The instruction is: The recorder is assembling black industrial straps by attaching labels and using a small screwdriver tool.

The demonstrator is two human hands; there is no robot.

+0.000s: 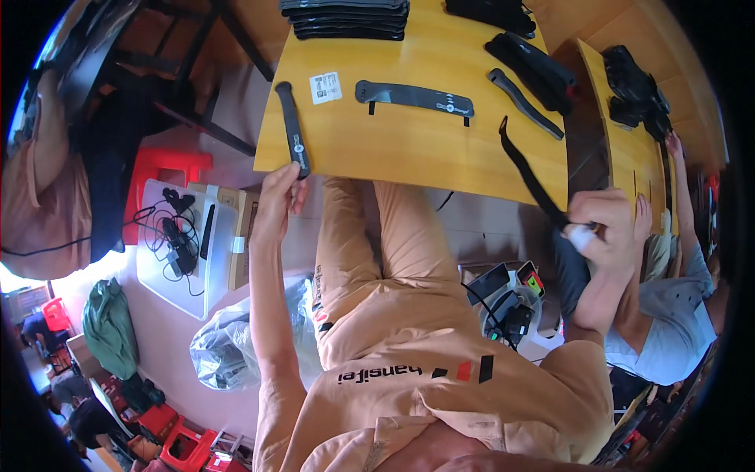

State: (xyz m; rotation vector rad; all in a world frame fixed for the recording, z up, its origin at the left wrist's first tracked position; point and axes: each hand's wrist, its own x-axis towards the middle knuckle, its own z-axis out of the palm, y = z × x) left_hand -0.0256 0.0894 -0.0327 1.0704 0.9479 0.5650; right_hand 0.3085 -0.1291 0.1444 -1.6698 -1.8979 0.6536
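1. Gripping a black strap (528, 175): right hand (604, 224), fingers closed in a fist around its near end. A white wrapping (580, 237) shows at the fingers.
2. Black strap: slants up and to the left from the fist, reaching over the right-hand part of the yellow table (377, 149); far tip slightly hooked.
3. Left hand (281, 193): fingers slightly curled, touching the near end of a dark strip (291, 122). Pinching or merely resting on it: cannot tell.
4. Dark strip: lies lengthwise along the table's left side, near end at the front edge, pale marking close to the fingertips.
5. Middle of table: a wider grey band (413, 97) lies crosswise, slightly curved, two short black tabs jutting from its near side. A white label (325, 87) lies between it and the dark strip.
6. Far edge, left: neat stack of black bands (346, 23).
7. Right side of table: narrow grey strip (525, 104) set at a slant, just beside a dark bundle (533, 72).
8. Floor, left: clear plastic bin (161, 277) with black cables (179, 244) inside, beside a cardboard box (243, 236).
9. Right: co-worker's hand (674, 145) near a black heap (635, 90) on a second table (599, 88).
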